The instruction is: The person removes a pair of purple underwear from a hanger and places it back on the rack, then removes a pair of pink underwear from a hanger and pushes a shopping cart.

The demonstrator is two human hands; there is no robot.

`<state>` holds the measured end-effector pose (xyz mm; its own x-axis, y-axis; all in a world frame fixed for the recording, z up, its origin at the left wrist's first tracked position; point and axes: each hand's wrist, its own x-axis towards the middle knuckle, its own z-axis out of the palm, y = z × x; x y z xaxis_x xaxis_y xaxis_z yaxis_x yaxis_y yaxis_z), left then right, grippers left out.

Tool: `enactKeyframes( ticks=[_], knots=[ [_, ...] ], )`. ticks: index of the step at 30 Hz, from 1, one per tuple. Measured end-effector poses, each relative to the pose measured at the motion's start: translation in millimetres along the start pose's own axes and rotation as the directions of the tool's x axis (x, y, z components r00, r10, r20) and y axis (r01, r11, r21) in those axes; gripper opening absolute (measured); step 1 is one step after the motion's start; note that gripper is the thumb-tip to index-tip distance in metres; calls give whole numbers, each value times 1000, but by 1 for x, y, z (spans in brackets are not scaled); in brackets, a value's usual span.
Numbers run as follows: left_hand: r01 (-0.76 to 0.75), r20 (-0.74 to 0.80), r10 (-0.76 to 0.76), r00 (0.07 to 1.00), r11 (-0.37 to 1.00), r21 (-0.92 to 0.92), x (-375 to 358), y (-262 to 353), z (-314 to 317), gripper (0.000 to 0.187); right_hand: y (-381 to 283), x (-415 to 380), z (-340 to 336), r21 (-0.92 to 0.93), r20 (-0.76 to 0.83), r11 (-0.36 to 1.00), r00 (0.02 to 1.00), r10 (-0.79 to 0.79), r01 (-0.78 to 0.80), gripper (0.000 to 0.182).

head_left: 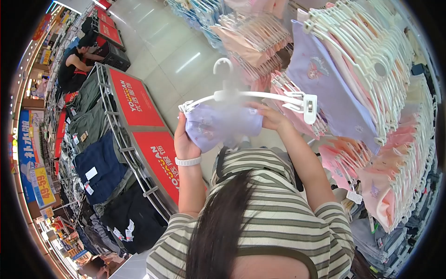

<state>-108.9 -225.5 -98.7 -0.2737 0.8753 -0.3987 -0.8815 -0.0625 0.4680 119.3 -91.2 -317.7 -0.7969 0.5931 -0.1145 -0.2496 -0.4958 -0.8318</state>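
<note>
A white plastic clip hanger (274, 96) lies across the middle of the view, its hook pointing away from me. Its left clip is on a small lavender garment (204, 124) with a printed figure; the middle is blurred. My left hand (185, 142) is closed on the garment's left edge, just below that clip. At the garment's upper right corner, my right hand (270, 116) pinches the cloth. The hanger's right clip sticks out past my right hand and holds no cloth that I can see.
Racks of hung lavender garments (320, 79) and pink garments (385, 186) stand close on the right. On the left, a metal-railed bin (139, 179) with red signs holds folded dark clothes (100, 167). A person (74, 65) sits beyond it. Tiled floor (162, 51) lies ahead.
</note>
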Motion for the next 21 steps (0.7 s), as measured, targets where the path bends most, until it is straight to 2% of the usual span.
enactKeyframes(
  ticks=[3, 4, 5, 6, 7, 8, 11, 13, 14, 16, 17, 21],
  knots=[
    [-30, -75, 30, 997, 1000, 11, -12, -8, 4, 29, 32, -21, -37, 35, 85, 995, 992, 95, -98, 77],
    [-34, -57, 35, 998, 999, 26, -16, -10, 5, 29, 56, -25, -59, 38, 86, 994, 991, 99, -102, 77],
    [-38, -41, 39, 998, 998, 40, -22, -14, 6, 29, 86, -27, -85, -213, 198, 977, 979, 42, 2, 76],
    [-37, -47, 39, 998, 999, 40, -27, -19, 9, 29, 85, -31, -82, -435, 320, 890, 947, 15, 133, 75],
    [-31, -41, 32, 999, 999, 22, -32, -23, 12, 29, 83, -39, -81, -211, 188, 965, 962, 197, -157, 54],
    [-27, -37, 27, 999, 1000, 4, -37, -27, 14, 29, 82, -48, -80, -88, 140, 969, 961, 240, -229, 50],
    [-63, -71, 64, 995, 998, 12, -54, -39, 19, 30, 25, -71, -26, 151, 100, 945, 956, 276, -289, 46],
    [-95, -66, 96, 993, 995, 6, -67, -44, 15, 29, -4, -79, 5, 222, 117, 924, 950, 291, -310, 52],
    [-119, -51, 119, 992, 993, 3, -73, -45, 12, 29, -14, -83, 18, 218, 132, 921, 945, 298, -321, 52],
    [-167, -72, 167, 983, 986, 3, -86, -50, 7, 28, -27, -89, 36, -35, 166, 970, 956, 243, -241, 57],
    [-199, -85, 199, 976, 980, 5, -92, -53, 4, 27, -28, -91, 38, -73, 198, 958, 937, 286, -277, 61],
    [-241, -35, 240, 970, 970, -24, -119, -63, -7, 26, 4, -95, 26, -90, 221, 934, 908, 357, -346, 44]
  ],
)
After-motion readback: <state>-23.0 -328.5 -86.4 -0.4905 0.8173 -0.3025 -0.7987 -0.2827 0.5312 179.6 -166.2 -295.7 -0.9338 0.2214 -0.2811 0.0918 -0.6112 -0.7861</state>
